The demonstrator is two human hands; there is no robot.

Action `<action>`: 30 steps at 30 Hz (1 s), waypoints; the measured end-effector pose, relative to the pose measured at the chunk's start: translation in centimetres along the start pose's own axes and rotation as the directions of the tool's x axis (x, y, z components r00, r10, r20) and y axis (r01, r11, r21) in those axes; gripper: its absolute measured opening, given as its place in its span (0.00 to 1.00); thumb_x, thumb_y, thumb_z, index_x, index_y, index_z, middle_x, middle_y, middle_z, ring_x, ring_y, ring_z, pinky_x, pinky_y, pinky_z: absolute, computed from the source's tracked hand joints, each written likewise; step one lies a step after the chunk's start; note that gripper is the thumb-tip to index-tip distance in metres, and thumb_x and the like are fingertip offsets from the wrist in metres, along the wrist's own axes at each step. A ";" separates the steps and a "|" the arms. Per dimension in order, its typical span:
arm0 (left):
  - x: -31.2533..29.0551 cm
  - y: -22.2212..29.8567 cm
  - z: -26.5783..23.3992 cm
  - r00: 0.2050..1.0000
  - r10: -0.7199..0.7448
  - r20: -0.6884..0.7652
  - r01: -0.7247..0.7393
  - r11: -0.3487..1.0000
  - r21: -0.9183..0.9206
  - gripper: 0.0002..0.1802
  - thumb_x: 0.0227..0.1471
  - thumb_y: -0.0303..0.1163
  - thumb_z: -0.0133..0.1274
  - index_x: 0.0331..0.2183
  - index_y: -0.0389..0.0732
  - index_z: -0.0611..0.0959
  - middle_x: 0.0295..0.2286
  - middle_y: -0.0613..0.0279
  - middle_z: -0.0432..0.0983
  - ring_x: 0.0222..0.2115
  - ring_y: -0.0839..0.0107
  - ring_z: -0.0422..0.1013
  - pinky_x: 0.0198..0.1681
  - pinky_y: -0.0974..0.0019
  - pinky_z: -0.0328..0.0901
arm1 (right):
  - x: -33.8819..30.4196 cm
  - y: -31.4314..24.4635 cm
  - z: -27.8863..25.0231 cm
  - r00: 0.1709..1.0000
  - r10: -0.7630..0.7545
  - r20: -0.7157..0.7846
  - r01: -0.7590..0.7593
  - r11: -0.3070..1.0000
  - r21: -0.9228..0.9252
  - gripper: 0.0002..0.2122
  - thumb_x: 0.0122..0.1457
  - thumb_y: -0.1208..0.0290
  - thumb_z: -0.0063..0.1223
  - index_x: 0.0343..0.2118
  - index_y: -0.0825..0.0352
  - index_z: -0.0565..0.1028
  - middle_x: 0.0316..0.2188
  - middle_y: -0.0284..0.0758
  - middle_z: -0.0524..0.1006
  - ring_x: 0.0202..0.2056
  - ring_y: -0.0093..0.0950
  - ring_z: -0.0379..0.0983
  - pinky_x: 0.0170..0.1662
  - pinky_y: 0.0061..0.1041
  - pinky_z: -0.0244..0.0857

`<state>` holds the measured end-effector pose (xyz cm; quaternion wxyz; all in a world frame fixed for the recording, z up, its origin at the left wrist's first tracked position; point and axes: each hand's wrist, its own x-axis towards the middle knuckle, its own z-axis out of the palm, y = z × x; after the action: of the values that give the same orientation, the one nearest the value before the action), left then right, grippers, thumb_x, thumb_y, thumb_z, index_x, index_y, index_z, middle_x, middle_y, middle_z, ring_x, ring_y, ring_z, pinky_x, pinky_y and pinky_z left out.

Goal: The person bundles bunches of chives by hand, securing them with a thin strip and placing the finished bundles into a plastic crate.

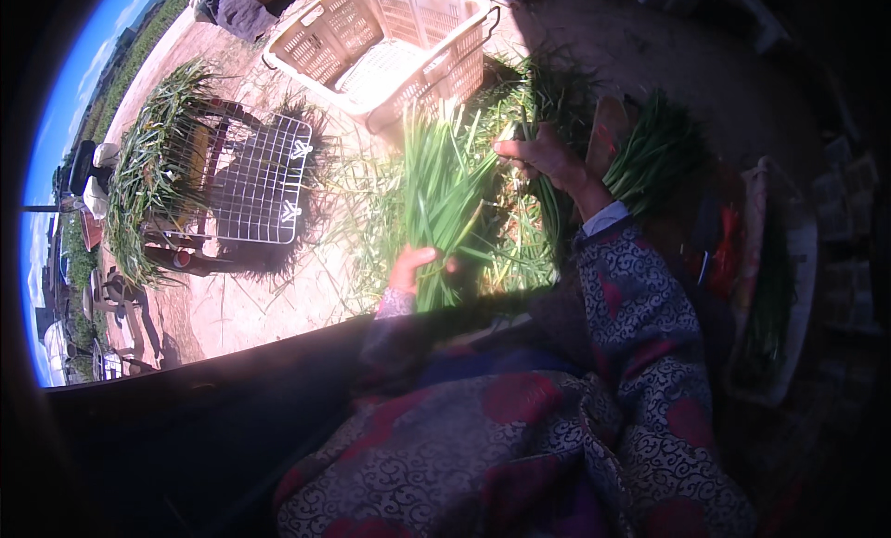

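Left hand (419,264) is wrapped round chive-like greens (441,190), so grip soft to avoid bruising; right hand (548,155) is curled, can't tell if it's pinching any.

1. Pale, dusty ground (246,329) spreads beyond and left of the left hand's (410,269) grip.
2. Loose green trimmings (529,255) litter it, thick just right of that grip, sparser leftward.
3. A pale plastic crate (436,85) sits on it, ahead of the grip.
4. A metal wire rack (269,178) stands well left of the grip.

Green stalks (434,204) partly hide the blurred left hand (409,270)
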<state>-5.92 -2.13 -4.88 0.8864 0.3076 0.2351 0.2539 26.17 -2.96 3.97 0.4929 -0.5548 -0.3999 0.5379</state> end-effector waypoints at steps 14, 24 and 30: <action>0.8 1.0 0.3 0.931 0.196 -0.307 0.001 0.843 0.538 0.30 0.44 0.23 0.62 0.50 0.31 0.71 0.38 0.53 0.80 0.36 0.68 0.76 0.42 0.66 0.70 | 1.9 3.1 -1.4 0.978 -0.158 -0.135 0.119 0.957 -0.263 0.08 0.49 0.73 0.60 0.32 0.70 0.79 0.20 0.31 0.76 0.22 0.23 0.72 0.25 0.26 0.66; 0.2 1.3 -0.3 0.936 0.214 -0.279 -0.090 0.912 0.400 0.20 0.44 0.21 0.61 0.41 0.29 0.76 0.22 0.60 0.76 0.23 0.72 0.72 0.31 0.68 0.67 | 1.4 6.5 -7.1 0.788 -0.466 -0.402 -0.231 0.382 -0.895 0.09 0.48 0.74 0.57 0.33 0.70 0.80 0.29 0.49 0.80 0.35 0.49 0.77 0.38 0.43 0.71; -1.5 4.3 1.5 0.914 0.299 -0.274 -0.265 0.952 0.154 0.18 0.45 0.21 0.56 0.41 0.31 0.73 0.17 0.61 0.69 0.17 0.72 0.65 0.19 0.72 0.61 | 1.2 9.8 -8.8 0.811 -0.381 -0.443 -0.342 0.304 -0.889 0.06 0.46 0.79 0.55 0.28 0.71 0.79 0.30 0.50 0.79 0.35 0.48 0.78 0.38 0.43 0.73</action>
<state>-7.51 -0.75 -0.61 0.7764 0.3471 0.3316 0.4083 34.18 -4.76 -6.43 0.1708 -0.8648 -0.4720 -0.0106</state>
